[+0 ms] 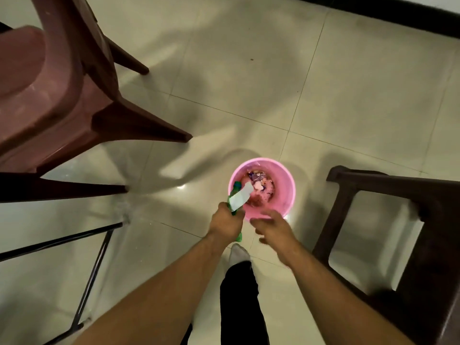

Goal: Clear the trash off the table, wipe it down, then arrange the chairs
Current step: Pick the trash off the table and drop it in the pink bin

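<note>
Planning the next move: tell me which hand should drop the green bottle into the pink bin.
Left. The left hand grips the green bottle, its upper end over the pink bin; likely it need only let go. The right hand is open and empty at the near rim.

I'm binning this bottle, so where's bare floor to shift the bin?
Open tile lies beyond the pink bin, between the reddish chair and the black skirting. Crowded: dark chair right of it, metal frame lower left, your foot behind.
</note>
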Demonstrator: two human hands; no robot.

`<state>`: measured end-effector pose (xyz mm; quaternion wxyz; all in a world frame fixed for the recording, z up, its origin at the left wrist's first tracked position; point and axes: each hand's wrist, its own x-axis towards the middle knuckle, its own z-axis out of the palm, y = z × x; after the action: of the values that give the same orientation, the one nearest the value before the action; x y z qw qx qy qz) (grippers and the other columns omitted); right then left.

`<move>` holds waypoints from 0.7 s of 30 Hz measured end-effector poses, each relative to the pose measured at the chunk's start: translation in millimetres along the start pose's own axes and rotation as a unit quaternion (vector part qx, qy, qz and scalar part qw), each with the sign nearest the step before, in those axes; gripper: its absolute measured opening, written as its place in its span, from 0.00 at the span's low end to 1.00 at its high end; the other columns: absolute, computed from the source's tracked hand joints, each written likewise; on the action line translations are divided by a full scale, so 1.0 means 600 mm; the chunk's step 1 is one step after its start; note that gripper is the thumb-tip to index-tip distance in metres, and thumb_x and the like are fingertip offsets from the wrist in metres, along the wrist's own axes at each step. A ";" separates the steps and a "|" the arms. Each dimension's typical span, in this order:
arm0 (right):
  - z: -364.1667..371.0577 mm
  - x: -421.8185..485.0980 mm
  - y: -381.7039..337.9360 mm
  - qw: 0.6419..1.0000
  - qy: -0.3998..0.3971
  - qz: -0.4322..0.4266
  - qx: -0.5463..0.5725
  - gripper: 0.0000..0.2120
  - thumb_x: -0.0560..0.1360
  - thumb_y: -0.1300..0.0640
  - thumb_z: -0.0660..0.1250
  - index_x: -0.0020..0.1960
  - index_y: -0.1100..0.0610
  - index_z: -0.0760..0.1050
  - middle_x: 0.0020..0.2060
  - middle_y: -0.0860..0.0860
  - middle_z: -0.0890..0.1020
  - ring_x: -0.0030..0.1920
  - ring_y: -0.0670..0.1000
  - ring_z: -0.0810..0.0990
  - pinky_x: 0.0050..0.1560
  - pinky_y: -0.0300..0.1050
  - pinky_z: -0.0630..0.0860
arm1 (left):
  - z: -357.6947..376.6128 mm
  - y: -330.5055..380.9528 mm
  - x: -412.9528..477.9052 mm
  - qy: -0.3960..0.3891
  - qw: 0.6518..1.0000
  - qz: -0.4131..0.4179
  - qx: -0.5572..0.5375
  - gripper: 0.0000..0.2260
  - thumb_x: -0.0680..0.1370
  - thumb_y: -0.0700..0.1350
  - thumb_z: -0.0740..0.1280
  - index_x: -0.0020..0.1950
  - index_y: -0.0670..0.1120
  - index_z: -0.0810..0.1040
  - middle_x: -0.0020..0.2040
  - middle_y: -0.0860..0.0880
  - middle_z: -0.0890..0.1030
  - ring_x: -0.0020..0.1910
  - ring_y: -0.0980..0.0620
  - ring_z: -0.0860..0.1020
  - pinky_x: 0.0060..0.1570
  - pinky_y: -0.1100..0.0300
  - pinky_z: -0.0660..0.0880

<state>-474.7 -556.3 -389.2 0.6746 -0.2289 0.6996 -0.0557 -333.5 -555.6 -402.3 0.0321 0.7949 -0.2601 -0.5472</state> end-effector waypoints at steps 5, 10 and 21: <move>0.024 -0.027 0.035 0.985 -0.038 0.046 0.163 0.14 0.77 0.59 0.71 0.61 0.53 0.76 0.47 0.54 0.87 0.49 0.55 0.86 0.56 0.53 0.81 | 0.044 0.013 0.005 -0.072 0.990 -0.049 -0.110 0.20 0.78 0.56 0.67 0.58 0.40 0.78 0.52 0.41 0.83 0.49 0.44 0.82 0.47 0.56 0.75; 0.014 0.016 0.037 0.973 0.088 0.095 0.189 0.17 0.74 0.52 0.75 0.58 0.58 0.76 0.49 0.58 0.84 0.47 0.56 0.85 0.40 0.47 0.83 | 0.051 0.010 0.002 -0.049 0.997 -0.026 -0.054 0.23 0.84 0.54 0.59 0.73 0.40 0.67 0.68 0.43 0.75 0.64 0.43 0.75 0.56 0.58 0.68; 0.000 0.115 -0.017 0.966 0.106 0.193 0.135 0.21 0.75 0.51 0.72 0.61 0.58 0.69 0.50 0.55 0.78 0.51 0.55 0.79 0.51 0.52 0.81 | -0.025 -0.098 -0.020 0.035 0.999 0.006 0.021 0.26 0.84 0.58 0.54 0.74 0.40 0.67 0.69 0.39 0.75 0.68 0.41 0.73 0.67 0.53 0.68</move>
<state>-471.3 -592.7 -448.9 0.6189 0.0110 0.7843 -0.0426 -301.2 -502.7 -405.8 0.0276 0.8127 -0.2749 -0.5130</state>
